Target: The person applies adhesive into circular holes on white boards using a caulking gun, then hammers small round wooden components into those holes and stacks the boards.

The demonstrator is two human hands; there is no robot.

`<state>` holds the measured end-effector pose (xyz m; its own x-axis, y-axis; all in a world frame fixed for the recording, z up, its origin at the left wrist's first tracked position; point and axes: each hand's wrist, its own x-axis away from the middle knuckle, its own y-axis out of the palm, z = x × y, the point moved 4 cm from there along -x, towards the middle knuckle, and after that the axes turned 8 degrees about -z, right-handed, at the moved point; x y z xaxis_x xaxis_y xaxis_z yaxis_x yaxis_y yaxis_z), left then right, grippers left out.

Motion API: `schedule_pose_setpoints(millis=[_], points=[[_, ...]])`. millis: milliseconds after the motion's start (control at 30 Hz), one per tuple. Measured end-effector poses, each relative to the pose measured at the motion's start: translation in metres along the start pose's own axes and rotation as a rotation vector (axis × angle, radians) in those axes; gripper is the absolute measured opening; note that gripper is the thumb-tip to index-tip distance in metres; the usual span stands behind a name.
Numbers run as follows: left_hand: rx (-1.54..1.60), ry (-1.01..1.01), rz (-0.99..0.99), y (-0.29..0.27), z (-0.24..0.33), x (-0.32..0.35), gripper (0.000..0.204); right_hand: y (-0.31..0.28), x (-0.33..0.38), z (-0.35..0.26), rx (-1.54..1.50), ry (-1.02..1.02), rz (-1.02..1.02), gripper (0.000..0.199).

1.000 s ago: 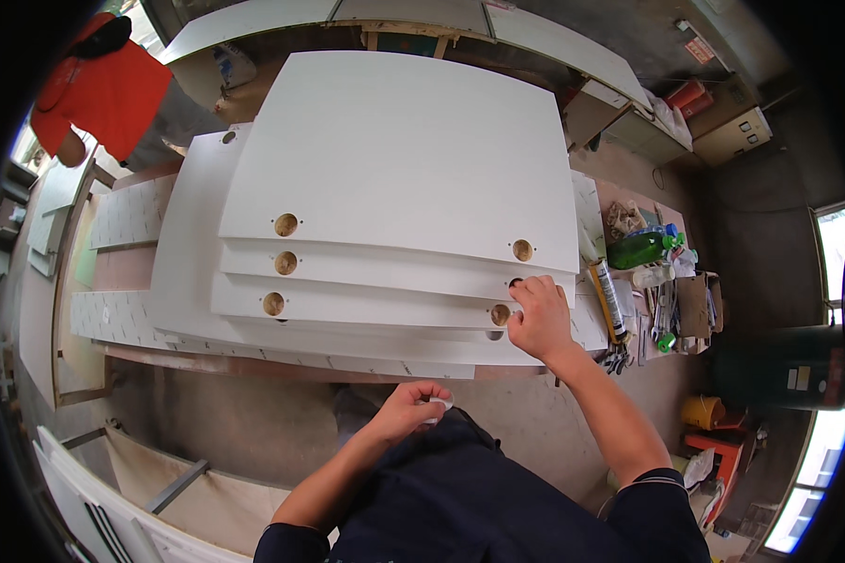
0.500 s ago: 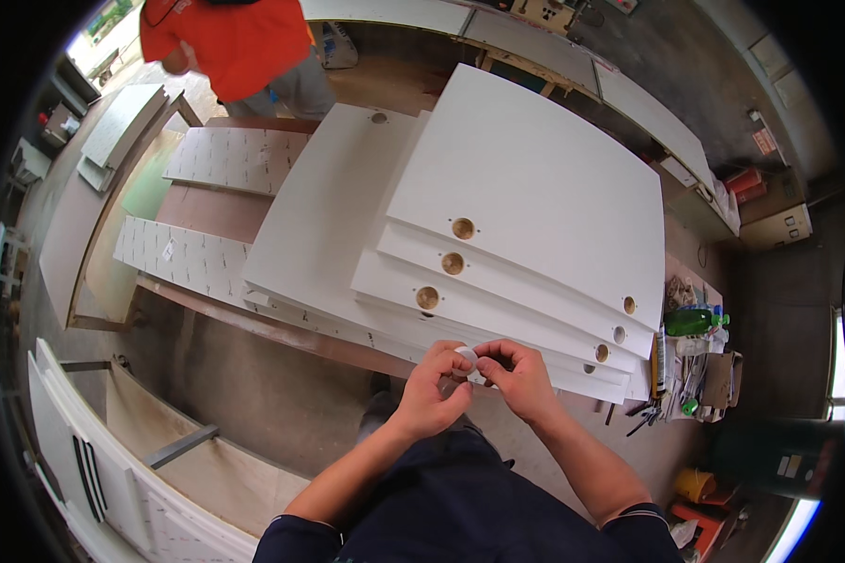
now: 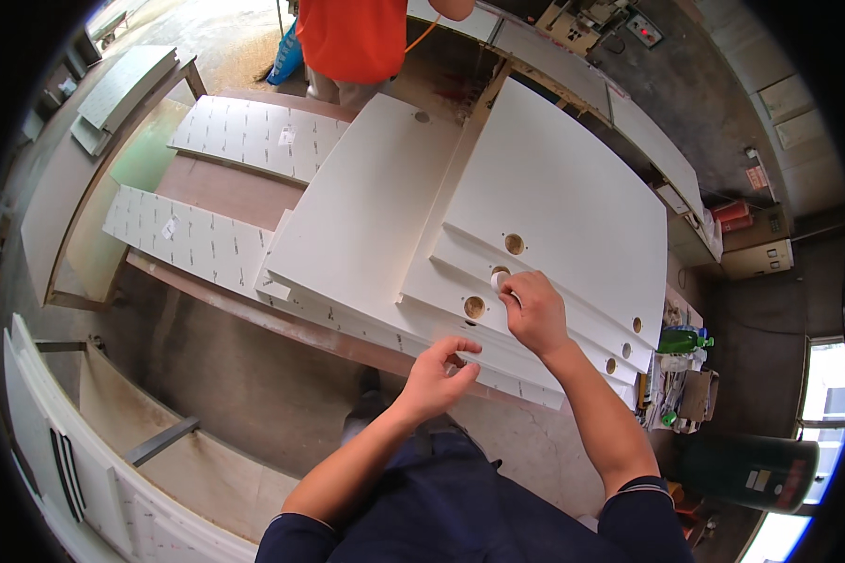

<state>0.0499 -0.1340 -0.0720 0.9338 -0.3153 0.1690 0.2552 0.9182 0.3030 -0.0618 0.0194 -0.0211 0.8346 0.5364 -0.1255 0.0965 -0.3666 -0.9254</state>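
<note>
My right hand is closed on a small white roll, perhaps tape, over the stepped near edges of the stacked white panels. The roll partly covers one round drilled hole in a middle panel. Other brown-bottomed holes, such as the near hole and the upper hole, show along the same edges. Lower left of the roll, my left hand stays in the air in front of the stack. Its thumb and index finger are apart, with nothing visible between them.
Beyond the table, a person in an orange top stands. Printed white boards lie to the left. At right are a green bottle and assorted tools. A frame with a grey crossbar stands at lower left.
My hands have separated. The right hand has carried the white roll up and forward to a panel hole; the left has let go. The view has shifted, and the other person appears further right.
</note>
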Motion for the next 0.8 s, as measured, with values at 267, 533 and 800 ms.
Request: schedule_pose_setpoints(millis=[267, 533, 800], points=[[0.665, -0.357, -0.035, -0.021, -0.079, 0.055, 0.024, 0.012, -0.006, -0.002, 0.271, -0.167, 0.023, 0.024], [0.685, -0.356, -0.011, -0.037, -0.076, 0.058, 0.02, 0.018, -0.002, -0.004, 0.044, 0.278, -0.375, 0.059], [0.606, -0.237, 0.003, -0.015, -0.036, 0.018, 0.028, 0.029, 0.028, -0.009, -0.342, 0.284, -0.212, 0.056]])
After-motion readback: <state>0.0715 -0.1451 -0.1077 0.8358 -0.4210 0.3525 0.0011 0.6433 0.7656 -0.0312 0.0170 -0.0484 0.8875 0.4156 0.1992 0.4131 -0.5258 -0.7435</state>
